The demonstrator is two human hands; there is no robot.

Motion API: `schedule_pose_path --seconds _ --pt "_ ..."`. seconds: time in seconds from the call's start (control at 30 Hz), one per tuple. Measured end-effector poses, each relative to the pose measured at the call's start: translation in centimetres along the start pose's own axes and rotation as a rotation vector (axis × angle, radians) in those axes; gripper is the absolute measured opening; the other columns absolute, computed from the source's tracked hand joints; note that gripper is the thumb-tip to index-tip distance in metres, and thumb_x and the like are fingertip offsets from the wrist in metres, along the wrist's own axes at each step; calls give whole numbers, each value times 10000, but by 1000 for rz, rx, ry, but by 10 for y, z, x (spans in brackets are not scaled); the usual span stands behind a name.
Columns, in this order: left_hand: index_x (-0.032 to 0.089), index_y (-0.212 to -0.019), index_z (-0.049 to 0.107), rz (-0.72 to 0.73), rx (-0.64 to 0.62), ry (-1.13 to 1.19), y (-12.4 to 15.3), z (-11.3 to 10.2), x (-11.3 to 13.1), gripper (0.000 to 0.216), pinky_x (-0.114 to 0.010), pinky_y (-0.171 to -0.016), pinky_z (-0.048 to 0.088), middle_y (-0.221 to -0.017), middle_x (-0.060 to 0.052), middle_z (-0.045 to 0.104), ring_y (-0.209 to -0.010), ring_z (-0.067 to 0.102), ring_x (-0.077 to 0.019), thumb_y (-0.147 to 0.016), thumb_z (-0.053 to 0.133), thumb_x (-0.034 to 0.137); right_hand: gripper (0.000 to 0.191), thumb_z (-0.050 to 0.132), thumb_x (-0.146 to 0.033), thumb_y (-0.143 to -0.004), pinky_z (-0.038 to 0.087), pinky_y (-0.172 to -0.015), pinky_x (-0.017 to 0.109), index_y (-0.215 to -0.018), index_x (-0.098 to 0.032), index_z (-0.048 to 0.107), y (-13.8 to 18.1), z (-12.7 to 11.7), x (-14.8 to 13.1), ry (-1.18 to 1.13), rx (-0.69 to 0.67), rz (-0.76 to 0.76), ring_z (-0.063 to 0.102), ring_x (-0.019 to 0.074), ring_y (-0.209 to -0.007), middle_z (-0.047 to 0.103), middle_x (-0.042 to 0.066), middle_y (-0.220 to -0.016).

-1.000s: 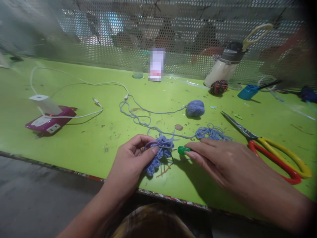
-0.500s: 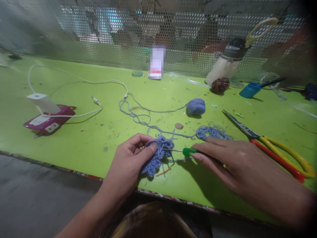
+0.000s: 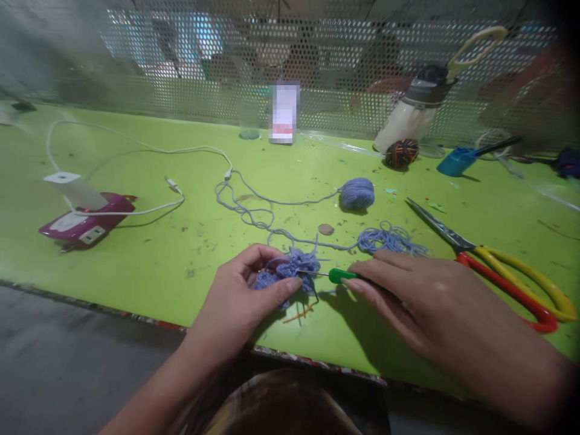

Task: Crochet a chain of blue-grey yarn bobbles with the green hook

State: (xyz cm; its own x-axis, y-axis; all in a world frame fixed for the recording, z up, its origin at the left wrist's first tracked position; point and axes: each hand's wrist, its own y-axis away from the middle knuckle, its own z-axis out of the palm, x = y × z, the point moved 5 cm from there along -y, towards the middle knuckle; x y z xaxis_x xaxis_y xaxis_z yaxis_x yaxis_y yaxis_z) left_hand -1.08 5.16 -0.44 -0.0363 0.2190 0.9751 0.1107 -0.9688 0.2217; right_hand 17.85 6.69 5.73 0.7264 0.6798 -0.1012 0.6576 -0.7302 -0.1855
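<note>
My left hand (image 3: 247, 290) is closed on a blue-purple crocheted piece (image 3: 299, 261) with petal-like edges, its thumb pressed over the front. Between the thumb and fingers of my right hand (image 3: 408, 296) is the green handle of a crochet hook (image 3: 339, 276). The hook's thin metal shaft points left and its tip reaches the crocheted piece; stitches hide the very end. Loose yarn (image 3: 385, 238) lies tangled just beyond my right hand. A ball of the same yarn (image 3: 357, 194) sits farther back, its strand trailing left in loops.
Large scissors (image 3: 493, 266) with red and yellow handles lie at the right. Behind are a dark multicoloured yarn ball (image 3: 401, 153), a tilted bottle (image 3: 408, 115) and a blue container (image 3: 457, 162). A purple power strip (image 3: 90, 220) with a white charger and cable stands left.
My left thumb has shifted right and down across the crocheted piece, which is turned slightly. The crochet hook has moved a little left, deeper toward the piece.
</note>
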Motion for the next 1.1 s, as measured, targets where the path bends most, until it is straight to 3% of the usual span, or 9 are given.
schedule_pose_path --seconds 0.17,0.4,0.73,0.97,1.1 --pt "186 -817 661 61 48 -154 0 -1 5 139 -209 -578 411 -743 5 660 -678 574 -127 -722 747 240 280 436 -293 -956 328 -557 332 -830 -196 666 3 -2 -1 129 31 -41 596 216 -626 619 63 -736" --pt "196 -793 681 68 74 -165 2 -2 5 106 -215 -563 407 -723 1 662 -653 569 -138 -718 733 249 189 472 -286 -929 199 -525 329 -851 -225 633 12 -4 0 188 44 -72 482 185 -540 532 31 -704" --pt "199 -781 661 71 56 -182 1 1 7 110 -212 -554 409 -698 16 645 -622 548 -124 -716 730 256 166 501 -187 -882 165 -548 341 -724 -229 532 13 -12 -12 339 110 -103 395 199 -552 417 20 -676" --pt "197 -783 676 116 53 -257 2 4 11 118 -248 -633 456 -754 -3 687 -699 612 -160 -687 735 229 151 510 -172 -825 146 -521 323 -683 -223 500 21 -13 -17 435 24 -66 418 182 -497 405 11 -637" --pt "196 -779 667 132 53 -287 3 3 11 85 -266 -664 465 -748 -1 681 -721 619 -169 -718 704 243 151 504 -210 -864 174 -518 327 -717 -227 536 25 -14 -14 440 128 -103 432 174 -508 432 7 -628"
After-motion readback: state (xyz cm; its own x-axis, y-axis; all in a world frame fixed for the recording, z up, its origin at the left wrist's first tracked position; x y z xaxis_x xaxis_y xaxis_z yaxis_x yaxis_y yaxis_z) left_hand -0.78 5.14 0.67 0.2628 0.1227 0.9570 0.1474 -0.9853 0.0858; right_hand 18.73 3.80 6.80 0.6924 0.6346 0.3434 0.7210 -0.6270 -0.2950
